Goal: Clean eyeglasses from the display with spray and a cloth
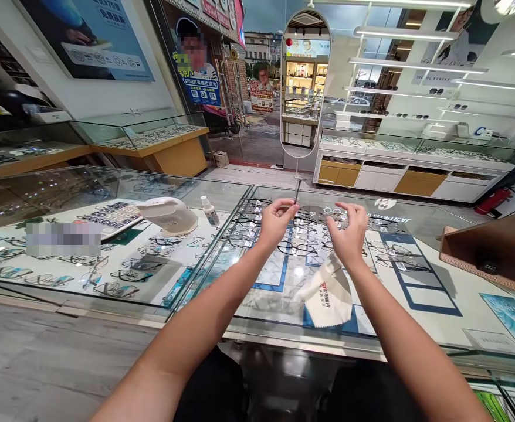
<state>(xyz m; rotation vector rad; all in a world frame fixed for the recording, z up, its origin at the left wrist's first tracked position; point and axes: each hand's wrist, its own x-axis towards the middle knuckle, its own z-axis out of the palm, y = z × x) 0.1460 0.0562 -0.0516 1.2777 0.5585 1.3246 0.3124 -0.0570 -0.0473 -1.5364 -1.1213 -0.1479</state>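
Glasses (314,212) were up between your two hands, just past the far edge of that printed cloth (328,299), or at least that's how it looked, since they kinda blended into the frames (299,249) below. Your left hand (275,223) had thumb and fingertips pinched together on a thin dark piece, likely one of the temple arms, beyond the cloth and a bit to its left. Your right hand (349,231) was half open, thumb and fingers curved with a gap between them, right above the cloth's far side, and honestly I couldn't tell if it was touching the glasses or just next to them. The cream cloth lay wrinkled on the glass counter (235,310), with red and dark print on it and a zigzag edge facing you. Rows of frames sat under the glass beyond the cloth, and more were off to its right by a blue-bordered panel (431,302). Well to the left of the cloth you had a small white bottle (210,212), then a white curved device (169,215) and a keyboard (112,220). Way past the cloth stood a tall oval mirror (305,88), and a brown wooden piece (484,258) was out to its right.
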